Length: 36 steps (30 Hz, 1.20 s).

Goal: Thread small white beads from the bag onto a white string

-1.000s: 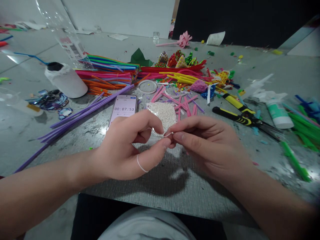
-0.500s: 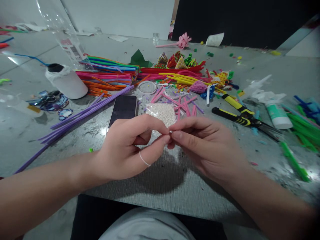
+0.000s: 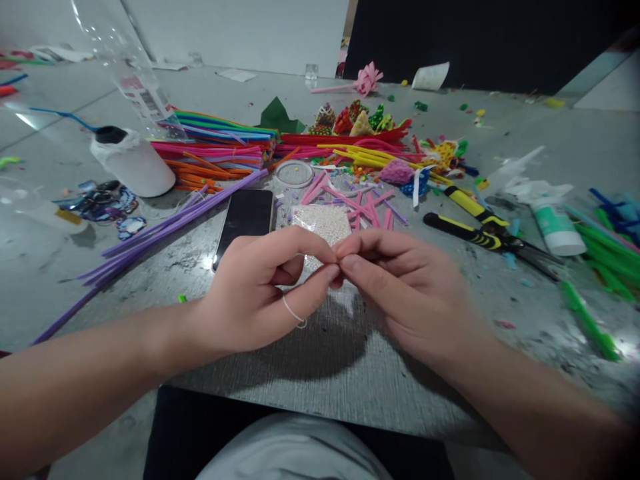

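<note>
My left hand [image 3: 257,290] and my right hand [image 3: 400,287] meet fingertip to fingertip above the grey table [image 3: 320,360], both pinched shut. A thin white string [image 3: 294,313] loops around a finger of the left hand and runs up into the pinch. What sits between the right fingertips is hidden now. Just behind the hands lies a clear bag of small white beads [image 3: 323,223], and left of it a dark phone [image 3: 246,217].
Purple pipe cleaners [image 3: 165,223] slant at the left, bundles of coloured ones [image 3: 220,150] lie behind. Cut pink pieces [image 3: 367,203], a round clear lid [image 3: 294,173], yellow-handled pliers [image 3: 475,223], a glue bottle [image 3: 555,230], a white roll [image 3: 133,163] and green sticks [image 3: 593,320] surround the hands.
The phone screen showing a timer went dark. My fingertips closed together, hiding the small bead and the string end that showed between them earlier. Both hands rose slightly.
</note>
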Each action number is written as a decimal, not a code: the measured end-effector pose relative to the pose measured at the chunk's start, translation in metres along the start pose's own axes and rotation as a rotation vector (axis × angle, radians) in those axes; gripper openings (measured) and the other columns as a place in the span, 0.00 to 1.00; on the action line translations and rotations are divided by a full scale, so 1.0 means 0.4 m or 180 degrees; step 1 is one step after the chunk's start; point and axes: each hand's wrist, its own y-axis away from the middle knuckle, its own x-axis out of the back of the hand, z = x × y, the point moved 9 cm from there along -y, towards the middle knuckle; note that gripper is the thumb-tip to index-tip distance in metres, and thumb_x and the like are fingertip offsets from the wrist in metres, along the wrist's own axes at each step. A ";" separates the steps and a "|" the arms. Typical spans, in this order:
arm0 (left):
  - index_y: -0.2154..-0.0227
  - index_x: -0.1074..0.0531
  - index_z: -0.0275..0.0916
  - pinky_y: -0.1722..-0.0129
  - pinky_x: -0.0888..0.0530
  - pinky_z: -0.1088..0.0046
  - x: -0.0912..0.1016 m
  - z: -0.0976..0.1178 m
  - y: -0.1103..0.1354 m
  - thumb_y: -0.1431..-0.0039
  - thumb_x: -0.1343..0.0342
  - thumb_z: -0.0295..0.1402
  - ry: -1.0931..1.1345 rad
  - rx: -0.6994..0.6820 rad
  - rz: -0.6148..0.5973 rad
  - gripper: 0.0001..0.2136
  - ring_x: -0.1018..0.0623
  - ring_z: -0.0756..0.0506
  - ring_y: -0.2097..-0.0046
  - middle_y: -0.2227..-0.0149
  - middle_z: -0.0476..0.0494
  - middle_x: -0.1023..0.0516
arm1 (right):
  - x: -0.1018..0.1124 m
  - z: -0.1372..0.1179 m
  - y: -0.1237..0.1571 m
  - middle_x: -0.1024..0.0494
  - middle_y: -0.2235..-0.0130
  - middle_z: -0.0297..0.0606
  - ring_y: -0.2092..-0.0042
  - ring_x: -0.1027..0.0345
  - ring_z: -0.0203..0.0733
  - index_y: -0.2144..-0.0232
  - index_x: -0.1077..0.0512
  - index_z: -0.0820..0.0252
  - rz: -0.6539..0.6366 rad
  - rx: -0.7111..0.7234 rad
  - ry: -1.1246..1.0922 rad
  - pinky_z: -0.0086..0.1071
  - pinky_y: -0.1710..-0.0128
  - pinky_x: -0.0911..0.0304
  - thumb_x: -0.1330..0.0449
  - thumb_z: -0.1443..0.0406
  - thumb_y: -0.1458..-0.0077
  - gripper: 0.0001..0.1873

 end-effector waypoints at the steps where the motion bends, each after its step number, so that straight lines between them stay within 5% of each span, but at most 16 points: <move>1: 0.62 0.26 0.39 0.84 0.39 0.79 0.001 -0.002 0.000 0.36 0.40 0.28 -0.0008 0.0023 0.0018 0.01 0.34 0.56 0.82 0.81 0.56 0.30 | 0.001 0.004 0.000 0.19 0.67 0.31 0.64 0.24 0.32 0.63 0.19 0.54 -0.0004 -0.0030 -0.0028 0.24 0.60 0.27 0.32 0.65 0.39 0.01; 9: 0.63 0.24 0.40 0.84 0.36 0.76 0.010 -0.006 -0.001 0.35 0.40 0.33 -0.0016 0.0120 0.0132 0.03 0.30 0.53 0.81 0.79 0.52 0.24 | 0.013 0.025 -0.001 0.15 0.65 0.32 0.63 0.20 0.36 0.63 0.16 0.50 0.0021 -0.0111 -0.0403 0.32 0.57 0.23 0.28 0.66 0.44 0.06; 36: 0.61 0.22 0.38 0.84 0.36 0.79 0.009 -0.011 -0.010 0.35 0.38 0.29 0.0111 0.0109 -0.0003 0.02 0.28 0.55 0.82 0.77 0.51 0.21 | 0.016 0.030 -0.009 0.16 0.67 0.31 0.65 0.21 0.29 0.64 0.16 0.52 -0.0020 -0.0215 -0.0642 0.22 0.60 0.25 0.26 0.67 0.46 0.06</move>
